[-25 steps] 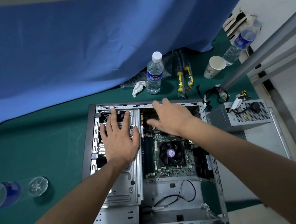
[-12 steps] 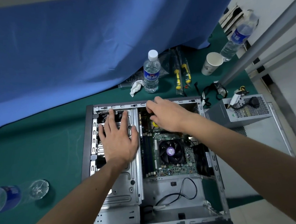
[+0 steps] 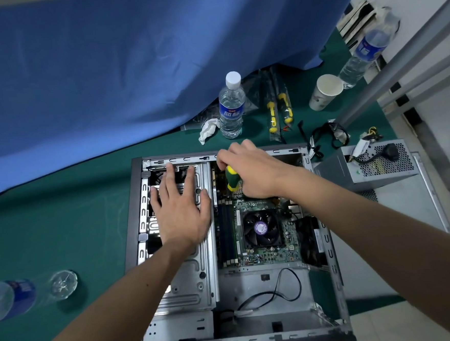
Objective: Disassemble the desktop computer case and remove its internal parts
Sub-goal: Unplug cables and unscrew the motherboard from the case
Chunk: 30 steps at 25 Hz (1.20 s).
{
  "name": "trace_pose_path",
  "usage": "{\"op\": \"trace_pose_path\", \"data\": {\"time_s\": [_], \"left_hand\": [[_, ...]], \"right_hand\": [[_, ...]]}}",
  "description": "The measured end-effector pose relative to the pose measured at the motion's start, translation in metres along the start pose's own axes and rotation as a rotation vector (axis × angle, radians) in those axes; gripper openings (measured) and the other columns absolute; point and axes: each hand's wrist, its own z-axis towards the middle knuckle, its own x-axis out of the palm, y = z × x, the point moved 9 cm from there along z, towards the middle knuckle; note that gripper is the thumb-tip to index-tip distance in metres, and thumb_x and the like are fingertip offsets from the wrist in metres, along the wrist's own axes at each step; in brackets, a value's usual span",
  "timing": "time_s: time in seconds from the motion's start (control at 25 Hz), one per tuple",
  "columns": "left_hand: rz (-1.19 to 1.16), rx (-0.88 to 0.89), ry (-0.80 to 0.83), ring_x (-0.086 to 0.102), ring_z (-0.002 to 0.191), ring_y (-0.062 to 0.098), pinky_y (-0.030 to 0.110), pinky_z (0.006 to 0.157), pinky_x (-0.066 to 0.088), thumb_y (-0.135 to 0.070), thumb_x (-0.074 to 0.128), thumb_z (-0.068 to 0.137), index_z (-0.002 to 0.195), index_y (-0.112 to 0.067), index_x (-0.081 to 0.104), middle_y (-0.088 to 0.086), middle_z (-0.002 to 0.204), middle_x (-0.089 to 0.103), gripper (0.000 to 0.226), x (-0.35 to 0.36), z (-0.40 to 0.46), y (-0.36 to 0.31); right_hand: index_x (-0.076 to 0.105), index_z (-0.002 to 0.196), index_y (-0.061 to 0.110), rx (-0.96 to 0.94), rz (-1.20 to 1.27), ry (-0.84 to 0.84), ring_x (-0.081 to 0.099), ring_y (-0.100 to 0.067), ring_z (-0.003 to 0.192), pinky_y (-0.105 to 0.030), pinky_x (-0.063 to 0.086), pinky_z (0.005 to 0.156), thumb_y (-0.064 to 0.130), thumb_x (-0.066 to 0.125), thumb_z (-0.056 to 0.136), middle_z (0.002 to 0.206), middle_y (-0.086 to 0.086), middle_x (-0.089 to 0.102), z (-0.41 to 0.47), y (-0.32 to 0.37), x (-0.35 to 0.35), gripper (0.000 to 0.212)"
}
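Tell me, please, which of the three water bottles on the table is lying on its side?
The water bottle at the left edge. The capped bottle behind the case and the bottle at the far right both stand upright.

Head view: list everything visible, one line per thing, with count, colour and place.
open metal desktop computer case: 1, grey, centre of the green mat.
green motherboard: 1, inside the case, right half.
black CPU cooler fan: 1, on the motherboard.
silver drive cage: 1, inside the case, left half.
grey power supply box: 1, right of the case.
clear plastic water bottles: 3, blue labels; upright behind the case, far right, lying at left.
white paper cup: 1, back right.
yellow-handled tools in packaging: 2, behind the case.
green-and-yellow screwdriver: 1, in the right hand.
left hand: flat on the drive cage.
right hand: grips the screwdriver.
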Motion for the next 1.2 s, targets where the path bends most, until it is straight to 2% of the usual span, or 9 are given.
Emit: {"op": "trace_pose_path", "data": {"time_s": [0.16,0.36,0.56,0.68,0.72,0.88,0.96,1.04,1.2], "left_hand": [[0.002,0.001,0.002,0.019,0.146,0.028,0.051,0.120,0.010,-0.055,0.022,0.098,0.153,-0.033,0.025,0.010,0.163,0.008,0.059,0.000,0.000,0.000],[0.002,0.001,0.001,0.019,0.145,0.028,0.051,0.119,0.011,-0.053,0.024,0.097,0.152,-0.033,0.026,0.010,0.163,0.009,0.059,0.001,0.000,0.001],[-0.001,0.001,-0.004,0.019,0.145,0.028,0.050,0.119,0.010,-0.054,0.023,0.098,0.152,-0.033,0.026,0.010,0.163,0.009,0.058,0.001,0.000,0.001],[0.003,0.001,0.000,0.018,0.145,0.028,0.050,0.119,0.008,-0.054,0.023,0.098,0.152,-0.034,0.026,0.010,0.162,0.009,0.058,0.002,0.000,0.001],[0.002,-0.001,0.000,0.019,0.145,0.028,0.050,0.119,0.009,-0.054,0.023,0.097,0.152,-0.034,0.026,0.010,0.162,0.010,0.058,0.002,0.001,0.001],[0.008,0.001,0.000,0.019,0.145,0.028,0.050,0.119,0.009,-0.054,0.024,0.097,0.152,-0.034,0.026,0.010,0.162,0.010,0.058,0.002,0.000,0.001],[0.001,0.001,0.000,0.019,0.145,0.028,0.050,0.119,0.009,-0.054,0.024,0.097,0.152,-0.034,0.027,0.010,0.162,0.010,0.058,0.002,0.000,0.001],[0.002,0.000,-0.005,0.019,0.145,0.028,0.050,0.119,0.009,-0.054,0.024,0.097,0.151,-0.033,0.027,0.010,0.162,0.010,0.058,0.001,0.000,0.001],[0.002,0.004,-0.002,0.020,0.145,0.029,0.050,0.118,0.010,-0.053,0.024,0.097,0.152,-0.033,0.027,0.011,0.162,0.010,0.058,0.002,0.000,0.000]], "right_hand": [[0.045,0.123,0.016,0.174,-0.261,-0.076,0.057,-0.033,0.103,-0.038,0.038,0.070,0.062,0.045,0.093,0.111,-0.011,0.058,0.000,-0.006,-0.001,0.055],[0.052,0.107,0.018,0.027,-0.083,-0.003,0.044,-0.027,0.104,-0.035,0.034,0.073,0.012,0.057,0.089,0.106,-0.004,0.043,0.005,0.002,-0.001,0.020],[0.049,0.119,0.011,0.199,-0.333,-0.070,0.061,-0.033,0.098,-0.036,0.037,0.068,0.053,0.042,0.099,0.106,-0.012,0.062,0.001,-0.010,-0.005,0.047],[0.051,0.110,0.018,0.074,-0.161,-0.019,0.051,-0.029,0.103,-0.036,0.038,0.072,0.016,0.053,0.095,0.109,-0.005,0.050,0.002,-0.011,-0.003,0.015],[0.050,0.108,0.020,0.034,-0.087,0.016,0.046,-0.026,0.103,-0.035,0.039,0.074,0.008,0.057,0.088,0.108,-0.002,0.043,0.001,-0.009,-0.004,0.024],[0.047,0.119,0.013,0.201,-0.233,-0.004,0.057,-0.032,0.099,-0.036,0.038,0.070,0.046,0.051,0.097,0.110,-0.011,0.053,0.000,-0.019,0.000,0.040],[0.049,0.113,0.015,0.118,-0.176,-0.045,0.055,-0.030,0.100,-0.034,0.036,0.071,0.027,0.049,0.100,0.107,-0.008,0.054,0.004,-0.016,0.000,0.018],[0.048,0.106,0.021,0.017,-0.075,0.015,0.043,-0.024,0.101,-0.033,0.037,0.073,0.005,0.057,0.087,0.105,-0.001,0.046,0.001,-0.008,-0.001,0.026],[0.046,0.120,0.014,0.159,-0.220,0.003,0.054,-0.033,0.103,-0.041,0.045,0.081,0.041,0.055,0.096,0.115,-0.012,0.050,-0.003,-0.018,0.002,0.037]]}}
